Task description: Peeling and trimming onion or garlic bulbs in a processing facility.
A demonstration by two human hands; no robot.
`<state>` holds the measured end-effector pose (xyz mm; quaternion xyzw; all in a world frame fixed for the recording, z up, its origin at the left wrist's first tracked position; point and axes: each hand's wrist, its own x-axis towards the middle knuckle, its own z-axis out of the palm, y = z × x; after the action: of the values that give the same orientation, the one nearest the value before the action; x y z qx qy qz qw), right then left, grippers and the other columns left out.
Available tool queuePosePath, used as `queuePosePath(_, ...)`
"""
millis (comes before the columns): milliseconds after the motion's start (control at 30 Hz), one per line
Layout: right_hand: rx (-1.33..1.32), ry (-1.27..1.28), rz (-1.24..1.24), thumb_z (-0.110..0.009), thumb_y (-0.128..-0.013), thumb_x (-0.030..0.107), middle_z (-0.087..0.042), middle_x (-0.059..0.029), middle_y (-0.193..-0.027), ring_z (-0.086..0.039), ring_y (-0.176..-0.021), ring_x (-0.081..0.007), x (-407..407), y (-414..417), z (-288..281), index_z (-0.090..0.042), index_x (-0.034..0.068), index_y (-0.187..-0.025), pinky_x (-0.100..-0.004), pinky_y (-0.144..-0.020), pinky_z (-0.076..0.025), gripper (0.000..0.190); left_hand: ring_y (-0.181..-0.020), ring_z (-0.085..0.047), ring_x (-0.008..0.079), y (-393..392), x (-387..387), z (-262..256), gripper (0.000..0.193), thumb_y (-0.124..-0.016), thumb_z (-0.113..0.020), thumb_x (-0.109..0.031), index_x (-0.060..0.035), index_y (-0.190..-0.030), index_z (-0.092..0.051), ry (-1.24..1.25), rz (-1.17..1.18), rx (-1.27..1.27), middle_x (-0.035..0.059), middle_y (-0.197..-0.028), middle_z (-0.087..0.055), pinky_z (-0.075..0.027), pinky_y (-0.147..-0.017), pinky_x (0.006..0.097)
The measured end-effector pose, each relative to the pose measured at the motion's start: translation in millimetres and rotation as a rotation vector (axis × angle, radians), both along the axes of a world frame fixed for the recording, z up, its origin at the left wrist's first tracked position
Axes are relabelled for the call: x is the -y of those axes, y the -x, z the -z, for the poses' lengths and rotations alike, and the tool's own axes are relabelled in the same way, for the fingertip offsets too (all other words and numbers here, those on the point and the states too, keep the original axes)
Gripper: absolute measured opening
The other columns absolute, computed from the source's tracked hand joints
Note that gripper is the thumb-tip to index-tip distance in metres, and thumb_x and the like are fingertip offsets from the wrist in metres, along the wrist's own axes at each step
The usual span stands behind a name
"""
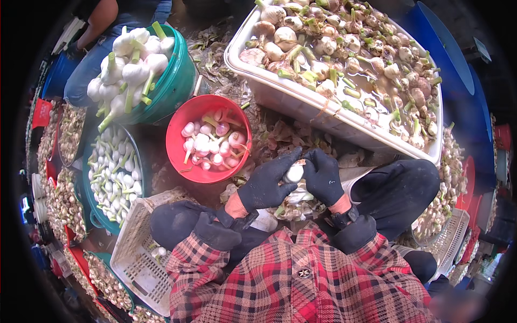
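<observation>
A white garlic bulb (294, 173) with a brownish scrap of skin at its upper edge is held up between my gloved hands. My left hand (266, 179), in a black glove, has its thumb and fingers around the bulb's left side. From the other side, the curled fingers of my right hand (324, 177), gloved in black too, grip the bulb's edge near the brown scrap. Pale peeled skins (301, 198) lie in a heap beneath the hands, between my knees. The right fingertips are partly hidden.
Unpeeled garlic bulbs sit in water in a white tub (299, 95). A red bucket (175, 141) holds small bulbs; a heaped green bucket (181, 76) and a teal basin (87, 173) hold white ones. A white plastic crate (141, 278) lies left of my knee. A co-worker's leg (80, 82) is behind.
</observation>
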<state>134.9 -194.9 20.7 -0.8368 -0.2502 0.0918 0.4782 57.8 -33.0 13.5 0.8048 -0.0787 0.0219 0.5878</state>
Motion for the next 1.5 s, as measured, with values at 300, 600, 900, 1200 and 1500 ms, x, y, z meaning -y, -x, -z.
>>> queuePosePath(300, -0.158, 0.003, -0.009, -0.064, -0.081, 0.006, -0.061, -0.015, -0.068, -0.061, -0.064, -0.0167, 0.8, 2.9, -11.2, -0.061, -0.003, -0.086, -0.0335, -0.061, -0.047, 0.011, -0.102, -0.059, 0.0215, 0.2, 12.6, 2.4, 0.053, -0.076, -0.072, -0.014, 0.0023, -0.122, -0.054, -0.081, -0.246, -0.235, 0.0149, -0.108, -0.06, -0.047, -0.087, 0.0322)
queuePosePath(600, -0.414, -0.06, 0.103, -0.062, -0.083, 0.008, -0.06, -0.0126, -0.062, -0.057, -0.059, -0.0142, 3.7, -5.0, 15.5, -0.062, -0.007, -0.081, -0.0345, -0.056, -0.044, 0.015, -0.105, -0.058, 0.0204, -1.5, 10.1, 7.1, 0.057, -0.074, -0.072, -0.006, 0.0039, -0.126, -0.05, 0.468, -0.228, -0.201, 0.013, -0.116, -0.059, -0.046, -0.092, 0.0322)
queuePosePath(900, -0.032, 0.091, 0.254, -0.062, -0.082, 0.01, -0.06, -0.0186, -0.068, -0.06, -0.06, -0.0325, 4.7, -10.1, 22.3, -0.058, -0.001, -0.076, -0.0405, -0.057, -0.044, 0.013, -0.106, -0.059, 0.0239, 7.4, 4.8, 21.2, 0.046, -0.078, -0.062, -0.004, 0.0047, -0.121, -0.049, 1.096, -0.184, -0.344, 0.0152, -0.117, -0.057, -0.052, -0.09, 0.0354)
queuePosePath(1200, 0.159, 0.386, -0.181, -0.073, -0.069, 0.016, -0.061, -0.0178, -0.101, -0.061, -0.089, -0.0367, 29.5, -12.3, -9.6, -0.062, 0.008, -0.109, -0.0427, -0.076, -0.049, 0.042, -0.109, -0.058, 0.0303, -1.3, -4.1, 5.8, 0.038, -0.084, -0.057, -0.015, -0.0025, -0.118, -0.047, 0.918, -0.279, -0.317, 0.0153, -0.117, -0.055, -0.053, -0.087, 0.0486)
queuePosePath(1500, -0.115, 0.219, -0.189, -0.069, -0.073, 0.024, -0.067, -0.0143, -0.073, -0.066, -0.068, -0.03, 33.2, -58.6, -87.0, -0.072, 0.009, -0.086, -0.0352, -0.066, -0.051, 0.02, -0.113, -0.055, 0.036, -10.4, 32.1, -21.3, 0.059, -0.088, -0.061, -0.021, 0.001, -0.136, -0.034, 1.049, -0.02, -0.565, 0.0206, -0.131, -0.046, -0.052, -0.09, 0.0473)
